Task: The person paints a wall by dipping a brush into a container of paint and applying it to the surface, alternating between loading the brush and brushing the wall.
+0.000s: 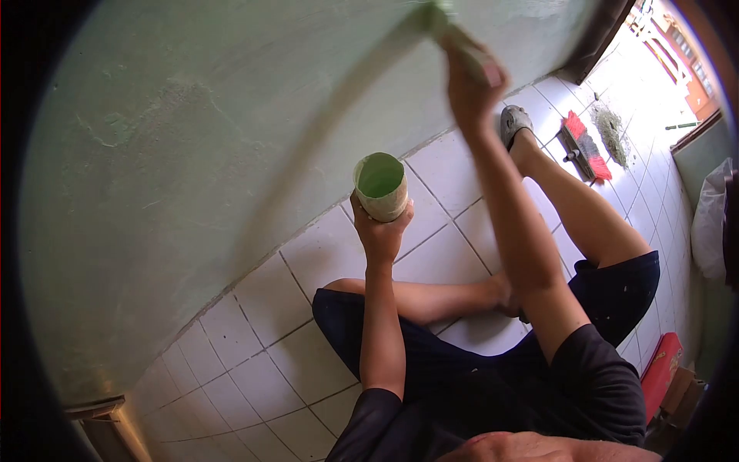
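Note:
My left hand [382,227] is wrapped round the lower part of a pale cup-like container [391,206], which holds light green paint [380,183]. The container is upright in front of the wall, above the tiled floor. Higher up and to the right, my right hand [476,85] grips the handle of a paintbrush [462,45], smeared by motion. The bristle end meets the green wall [231,115] near the top of the view. Rough, scraped patches show on the wall's left part.
White tiles [308,246] cover the floor where I sit with bent legs. A red and black broom head [586,146] lies beyond my shoe [516,123], beside a heap of debris [610,135]. A plastic bag [710,219] and a red object [660,373] stand at the right.

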A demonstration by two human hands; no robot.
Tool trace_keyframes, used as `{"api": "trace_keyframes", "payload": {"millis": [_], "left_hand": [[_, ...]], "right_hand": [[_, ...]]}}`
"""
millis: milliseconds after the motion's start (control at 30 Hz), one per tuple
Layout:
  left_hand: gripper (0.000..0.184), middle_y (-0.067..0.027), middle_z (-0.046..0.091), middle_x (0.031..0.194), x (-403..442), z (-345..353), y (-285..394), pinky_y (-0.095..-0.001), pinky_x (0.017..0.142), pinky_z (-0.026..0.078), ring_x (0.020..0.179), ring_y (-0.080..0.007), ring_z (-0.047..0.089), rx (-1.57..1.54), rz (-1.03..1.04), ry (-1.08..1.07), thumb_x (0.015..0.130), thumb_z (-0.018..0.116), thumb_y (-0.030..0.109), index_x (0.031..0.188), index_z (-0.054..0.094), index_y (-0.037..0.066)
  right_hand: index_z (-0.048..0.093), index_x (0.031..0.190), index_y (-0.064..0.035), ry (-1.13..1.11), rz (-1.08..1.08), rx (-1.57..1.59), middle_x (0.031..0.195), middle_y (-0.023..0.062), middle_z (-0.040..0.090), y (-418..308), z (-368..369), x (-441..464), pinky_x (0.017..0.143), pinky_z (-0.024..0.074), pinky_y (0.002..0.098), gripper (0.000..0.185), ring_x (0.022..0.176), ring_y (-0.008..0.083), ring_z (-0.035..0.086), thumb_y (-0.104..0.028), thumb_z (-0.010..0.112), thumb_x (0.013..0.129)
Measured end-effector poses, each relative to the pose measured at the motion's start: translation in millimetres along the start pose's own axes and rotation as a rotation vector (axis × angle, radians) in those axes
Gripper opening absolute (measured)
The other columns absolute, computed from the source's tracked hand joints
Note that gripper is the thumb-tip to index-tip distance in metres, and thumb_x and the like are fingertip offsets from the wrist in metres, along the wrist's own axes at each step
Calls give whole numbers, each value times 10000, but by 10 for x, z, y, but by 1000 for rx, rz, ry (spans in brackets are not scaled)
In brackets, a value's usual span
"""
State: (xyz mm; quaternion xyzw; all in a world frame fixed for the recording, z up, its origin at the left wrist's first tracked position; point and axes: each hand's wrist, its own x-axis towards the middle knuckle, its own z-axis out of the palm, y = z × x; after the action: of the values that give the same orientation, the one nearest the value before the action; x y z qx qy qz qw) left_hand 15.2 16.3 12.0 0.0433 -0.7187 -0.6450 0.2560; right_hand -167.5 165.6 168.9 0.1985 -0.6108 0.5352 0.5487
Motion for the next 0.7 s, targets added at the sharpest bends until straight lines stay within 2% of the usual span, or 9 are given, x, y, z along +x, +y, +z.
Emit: {"api": "trace_keyframes", "payload": {"millis": [67, 167, 267, 367, 400, 500, 533, 600, 700], "left_hand": [[824, -114, 603, 1284, -22, -14, -41, -383, 1011, 522, 1116, -238, 639, -30, -6, 3, 742, 937, 170, 1394, 456, 19], [761, -157, 600, 1381, -21, -86, -162, -411, 1028, 494, 1191, -276, 622, 109, 33, -61, 799, 876, 131, 1433, 478, -4], [703, -161, 626, 1366, -123, -44, -273, -413, 1039, 489, 1179, -269, 638, 169, 76, 5, 808, 868, 130, 1416, 531, 22], [778, -165, 610, 1361, -43, -150, -278, -428, 1045, 488, 1172, -294, 635, 175, 73, -81, 796, 887, 159, 1436, 475, -2], [818, -156, 610, 1319, -51, -86, -37, -431, 1025, 505, 1147, -301, 638, 58, 74, 48, 769, 912, 179, 1419, 454, -9], [844, -110, 589, 1327, -39, -138, 47, -408, 1031, 513, 1183, -233, 611, -5, -4, 54, 744, 934, 158, 1424, 449, 38], [848, -109, 591, 1312, -36, -156, 123, -402, 1028, 514, 1173, -231, 613, 31, -2, 72, 740, 937, 171, 1419, 449, 33], [851, -109, 593, 1296, -29, -190, 136, -397, 1025, 516, 1163, -228, 615, 66, -4, 92, 736, 940, 184, 1414, 449, 29], [865, -115, 593, 1290, -27, -234, 112, -395, 1026, 515, 1160, -233, 615, 31, 18, 107, 721, 945, 204, 1410, 451, 31]], "right_hand": [[746, 1058, 33, -17, -268, -12, 1016, 143, 766, -499, 353, -310, 806, 592, 315, 214, 902, 207, 748, 55, 792, 850], [771, 1088, -27, -182, -16, 230, 970, 154, 754, -1405, 654, -647, 748, 605, 351, 281, 834, 278, 746, 38, 802, 817], [783, 1122, -50, -292, -10, 352, 962, 139, 761, -1742, 723, -755, 703, 608, 353, 314, 817, 277, 746, -6, 819, 814], [785, 1124, -51, -395, 78, 404, 990, 124, 771, -1539, 582, -687, 721, 607, 326, 277, 852, 253, 754, -30, 824, 851], [791, 1115, -54, -366, 130, 414, 1009, 124, 776, -1346, 545, -653, 744, 608, 318, 250, 884, 244, 759, -21, 814, 868], [803, 1106, -46, -335, 218, 324, 1119, 110, 787, -652, 223, -417, 871, 594, 299, 193, 995, 193, 751, 9, 751, 928], [794, 1123, -26, -304, 63, 147, 1137, 99, 787, -366, 87, -343, 878, 591, 298, 197, 1002, 158, 740, -3, 755, 931], [787, 1131, -3, -208, 219, -54, 1140, 109, 788, -2, -167, -157, 872, 592, 302, 214, 986, 156, 742, -5, 759, 919], [780, 1124, 27, 67, 467, 39, 1122, 124, 790, 259, -268, -63, 860, 591, 302, 228, 940, 167, 750, -36, 774, 904]]}}
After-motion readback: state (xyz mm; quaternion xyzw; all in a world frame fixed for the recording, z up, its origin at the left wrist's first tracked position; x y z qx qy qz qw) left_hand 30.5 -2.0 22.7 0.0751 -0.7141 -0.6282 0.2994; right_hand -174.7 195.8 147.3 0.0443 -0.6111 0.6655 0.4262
